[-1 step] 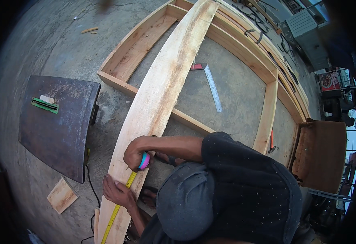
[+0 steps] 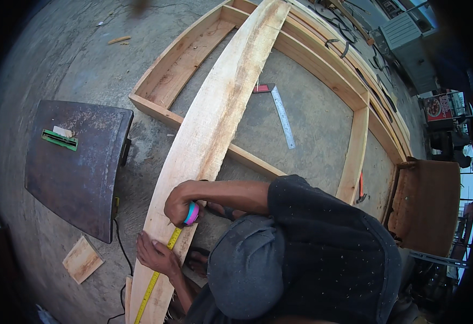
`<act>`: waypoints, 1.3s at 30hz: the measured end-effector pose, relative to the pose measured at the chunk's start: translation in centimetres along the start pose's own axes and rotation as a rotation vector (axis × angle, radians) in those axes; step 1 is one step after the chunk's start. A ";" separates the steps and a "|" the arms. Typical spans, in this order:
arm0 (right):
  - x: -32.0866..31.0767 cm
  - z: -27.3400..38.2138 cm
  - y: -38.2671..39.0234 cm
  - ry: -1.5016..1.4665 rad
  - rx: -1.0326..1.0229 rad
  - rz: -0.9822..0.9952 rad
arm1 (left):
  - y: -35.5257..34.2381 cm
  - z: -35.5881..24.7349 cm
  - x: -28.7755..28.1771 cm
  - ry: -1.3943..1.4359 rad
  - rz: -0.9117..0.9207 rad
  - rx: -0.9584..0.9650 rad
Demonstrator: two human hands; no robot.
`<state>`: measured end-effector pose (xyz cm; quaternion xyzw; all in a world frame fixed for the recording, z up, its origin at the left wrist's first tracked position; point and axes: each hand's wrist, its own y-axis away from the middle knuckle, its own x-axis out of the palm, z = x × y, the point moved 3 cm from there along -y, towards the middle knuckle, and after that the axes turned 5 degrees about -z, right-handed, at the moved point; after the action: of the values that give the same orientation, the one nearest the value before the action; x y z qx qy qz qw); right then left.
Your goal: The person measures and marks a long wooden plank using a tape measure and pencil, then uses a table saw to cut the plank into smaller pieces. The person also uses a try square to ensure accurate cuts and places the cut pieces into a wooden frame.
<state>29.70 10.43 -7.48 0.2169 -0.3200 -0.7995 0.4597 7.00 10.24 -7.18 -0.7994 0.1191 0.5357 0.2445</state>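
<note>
Neither my left hand nor my right hand is in view. A person in a dark cap and dark shirt (image 2: 333, 254) bends over a long, pale wooden board (image 2: 207, 119) with one curved edge. One hand (image 2: 178, 205) of that person is closed around a pink and blue tape measure (image 2: 192, 214). Its yellow blade (image 2: 149, 294) runs along the board toward the lower edge of the picture. The person's other hand (image 2: 158, 255) lies on the board, over part of the blade. Inside the wooden frame (image 2: 352, 156), a try square (image 2: 283, 119) with a red handle rests on the floor.
At the left stands a dark, worn tabletop (image 2: 74, 178) bearing a green tool (image 2: 59, 139). Close by are a wood offcut (image 2: 83, 259) and a black cable (image 2: 120, 248). A hammer (image 2: 361, 186) lies near a brown chair (image 2: 428, 205) at the right. More long boards (image 2: 377, 102) lean along the frame.
</note>
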 end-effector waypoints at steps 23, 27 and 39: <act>-0.2 0.8 1.3 -0.041 0.035 0.041 | -0.1 0.0 -0.1 0.001 0.002 -0.011; -0.2 0.9 1.8 -0.064 0.054 0.030 | 0.1 0.3 0.2 0.000 -0.004 -0.007; 0.0 -0.6 -1.5 0.048 -0.032 -0.002 | 0.0 0.1 0.1 0.007 -0.016 0.018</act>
<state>29.14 10.79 -8.98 0.2289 -0.2957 -0.7996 0.4699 6.96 10.36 -7.35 -0.8001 0.1183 0.5297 0.2554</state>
